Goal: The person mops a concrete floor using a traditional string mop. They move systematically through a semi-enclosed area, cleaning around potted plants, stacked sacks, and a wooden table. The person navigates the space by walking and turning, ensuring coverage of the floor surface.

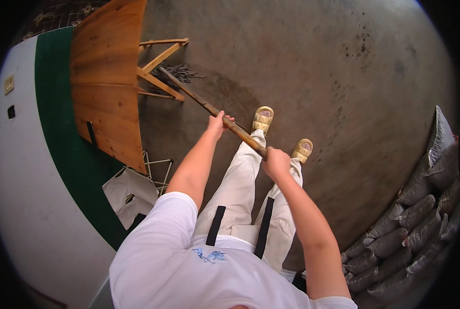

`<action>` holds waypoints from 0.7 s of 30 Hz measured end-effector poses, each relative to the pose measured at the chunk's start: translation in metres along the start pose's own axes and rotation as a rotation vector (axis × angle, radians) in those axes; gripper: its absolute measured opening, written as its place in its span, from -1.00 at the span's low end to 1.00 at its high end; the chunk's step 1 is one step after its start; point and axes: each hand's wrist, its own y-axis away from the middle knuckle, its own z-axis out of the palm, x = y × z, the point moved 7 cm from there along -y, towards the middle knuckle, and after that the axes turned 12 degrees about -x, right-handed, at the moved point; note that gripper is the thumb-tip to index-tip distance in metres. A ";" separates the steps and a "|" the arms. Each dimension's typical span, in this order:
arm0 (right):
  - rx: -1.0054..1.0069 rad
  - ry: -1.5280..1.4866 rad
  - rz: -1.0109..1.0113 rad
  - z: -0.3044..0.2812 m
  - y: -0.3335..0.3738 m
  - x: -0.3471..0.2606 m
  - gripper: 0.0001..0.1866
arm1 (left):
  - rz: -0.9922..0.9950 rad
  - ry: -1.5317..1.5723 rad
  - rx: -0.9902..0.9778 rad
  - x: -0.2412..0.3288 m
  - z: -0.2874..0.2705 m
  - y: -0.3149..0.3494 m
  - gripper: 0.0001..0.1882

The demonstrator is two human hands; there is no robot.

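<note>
Both my hands are on the long wooden handle of a mop (199, 98), which slants from my body toward the far left. My right hand (277, 164) is wrapped round the near end of the handle. Farther along it, my left hand (220, 125) grips the shaft, with its fingers partly showing. The mop's grey stringy head (182, 73) lies on the floor beside the crossed legs of a wooden table, partly hidden by them.
The wooden table (106, 77) stands along the green and white wall at left. A folding chair (132, 194) with pale fabric sits near its close end. Stacked filled sacks (418, 211) line the right side. Wet dark marks (362, 46) spot the concrete floor (291, 62).
</note>
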 end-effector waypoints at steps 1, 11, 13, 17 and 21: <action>-0.062 -0.054 0.011 0.010 -0.016 -0.019 -0.82 | -0.010 0.016 0.044 0.005 -0.012 -0.002 -0.73; -0.871 -1.376 0.087 0.064 0.013 -0.019 -0.72 | -0.001 -0.383 0.163 -0.008 -0.002 0.051 -0.64; -0.955 -1.521 0.109 0.051 0.059 0.001 -0.70 | 0.027 -0.163 0.181 -0.034 0.011 0.051 -0.65; -0.968 -1.631 0.128 0.018 0.155 0.065 -0.68 | 0.028 -0.019 0.119 -0.082 0.081 0.075 -0.66; -0.730 -1.433 0.228 -0.028 0.260 0.144 -0.73 | 0.074 0.165 0.029 -0.133 0.167 0.110 -0.74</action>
